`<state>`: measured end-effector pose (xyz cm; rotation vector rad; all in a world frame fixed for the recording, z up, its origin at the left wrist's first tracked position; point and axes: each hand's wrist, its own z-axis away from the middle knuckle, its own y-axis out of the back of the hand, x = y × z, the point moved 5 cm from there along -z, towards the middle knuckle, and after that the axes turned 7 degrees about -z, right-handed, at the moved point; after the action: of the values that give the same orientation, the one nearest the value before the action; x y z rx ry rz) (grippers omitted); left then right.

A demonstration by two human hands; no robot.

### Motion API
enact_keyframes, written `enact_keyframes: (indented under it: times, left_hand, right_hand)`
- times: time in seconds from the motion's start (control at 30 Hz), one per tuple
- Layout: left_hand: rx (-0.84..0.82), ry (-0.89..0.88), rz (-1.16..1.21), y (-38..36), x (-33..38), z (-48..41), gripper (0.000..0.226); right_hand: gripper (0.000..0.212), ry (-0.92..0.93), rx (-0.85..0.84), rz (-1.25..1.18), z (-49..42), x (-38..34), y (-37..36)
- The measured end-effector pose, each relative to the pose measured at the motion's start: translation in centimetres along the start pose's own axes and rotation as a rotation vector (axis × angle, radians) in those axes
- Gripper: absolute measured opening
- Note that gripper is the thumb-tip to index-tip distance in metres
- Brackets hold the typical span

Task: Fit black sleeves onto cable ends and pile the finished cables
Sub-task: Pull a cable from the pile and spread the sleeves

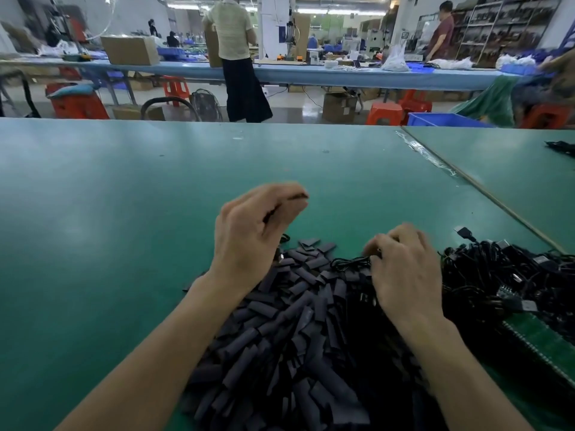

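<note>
Close to the near edge of the green surface (93, 213) lies a broad heap of sleeves (295, 321), short flat black pieces strewn every way. The left hand (258, 231) is lifted above the heap's far side. Its fingers are bunched against the thumb and pinch a black sleeve (297, 196), though blur softens the tips. The right hand (404, 269) is lower, over the heap's right side. Its fingers are curled down and hold the end of a thin black cable (348, 262), which loops leftward across the sleeves. Whether a sleeve is already on that end cannot be told.

Just right of this hand, toward the surface's right edge, a pile of cables (513, 275) lies tangled, with several metal plugs showing. A green board (541, 340) with a row of small dots along its side lies at the near right.

A taped seam (435, 160) runs diagonally at the far right of the surface. Beyond the far edge a person (236, 57) stands at a long blue bench (311, 74), with red stools (384, 113) and a blue crate (445, 119) on the floor.
</note>
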<state>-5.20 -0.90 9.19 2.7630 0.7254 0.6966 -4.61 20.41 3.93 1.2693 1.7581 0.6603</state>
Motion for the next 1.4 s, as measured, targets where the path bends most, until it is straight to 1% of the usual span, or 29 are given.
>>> enact_keyframes:
  times: [0.07,0.13,0.2,0.3,0.37,0.43,0.47,0.53,0.63,0.7,0.77,0.87,0.9,0.97,1.07,1.17,1.27,1.33,1.4]
  left_hand:
    - [-0.098,-0.068,-0.216,0.2,-0.6,1.6,0.019]
    - [-0.23,-0.043,-0.339,-0.2,-1.3,3.1,0.026]
    - [-0.361,0.028,-0.366,-0.9,-1.7,4.6,0.033]
    - [-0.493,0.102,-0.47,-2.1,-2.4,6.7,0.038]
    - [-0.584,0.149,-0.49,-3.1,-3.0,8.1,0.041]
    - [-0.668,0.205,-0.44,-3.8,-3.5,9.0,0.047]
    - [-0.675,0.24,-0.404,-3.9,-3.6,9.1,0.048]
    - [-0.636,0.327,-0.326,-3.9,-4.0,9.1,0.044]
    - [-0.575,0.426,-0.251,-3.6,-4.6,9.2,0.027]
    - [-0.534,0.447,-0.227,-3.4,-4.9,9.2,0.018]
    - [-0.493,0.428,-0.225,-3.2,-4.9,8.9,0.016]
    - [-0.444,0.443,-0.197,-2.8,-4.7,8.3,0.017]
    - [-0.43,0.457,-0.194,-2.7,-4.7,8.2,0.017]
    - [-0.417,0.477,-0.199,-2.6,-4.6,8.0,0.019]
    - [-0.426,0.532,-0.161,-2.9,-4.6,8.1,0.02]
    - [-0.457,0.602,-0.05,-3.5,-4.7,8.7,0.022]
    - [-0.447,0.645,0.044,-3.7,-5.0,9.1,0.021]
    - [-0.428,0.664,0.109,-3.6,-5.2,9.1,0.017]
    - [-0.405,0.68,0.174,-3.5,-5.3,9.1,0.015]
  right_hand:
    - [0.019,0.034,-0.128,0.061,0.6,-1.9,-0.3]
    - [0.016,0.063,-0.217,0.043,1.3,-3.4,-0.8]
    - [0.026,0.086,-0.302,0.031,1.9,-4.4,-1.4]
    - [0.044,0.058,-0.426,0.112,2.9,-4.6,-2.5]
    - [0.048,0.025,-0.455,0.127,3.4,-4.3,-2.9]
    - [0.044,0.003,-0.443,0.077,3.7,-4.2,-3.1]
    - [0.043,-0.008,-0.444,0.049,3.7,-4.2,-3.2]
    - [0.043,-0.034,-0.452,0.019,3.8,-4.1,-3.7]
    - [0.04,-0.051,-0.432,-0.005,3.9,-4.2,-4.2]
    - [0.034,-0.068,-0.405,-0.089,3.9,-4.2,-4.2]
    - [0.029,-0.082,-0.385,-0.177,3.8,-4.1,-4.3]
    - [0.015,-0.133,-0.32,-0.445,3.5,-3.6,-4.3]
    - [0.016,-0.148,-0.283,-0.54,3.4,-3.5,-4.2]
    - [0.023,-0.167,-0.191,-0.699,3.2,-3.3,-3.9]
    - [0.02,-0.151,-0.053,-0.876,3.0,-3.1,-3.4]
    - [0.018,-0.138,-0.012,-0.955,3.3,-2.7,-3.7]
    - [0.027,-0.172,-0.034,-0.946,3.5,-2.0,-4.7]
    - [0.03,-0.198,-0.031,-0.948,3.4,-1.5,-5.0]
    - [0.026,-0.231,-0.021,-0.987,3.4,-1.1,-5.1]
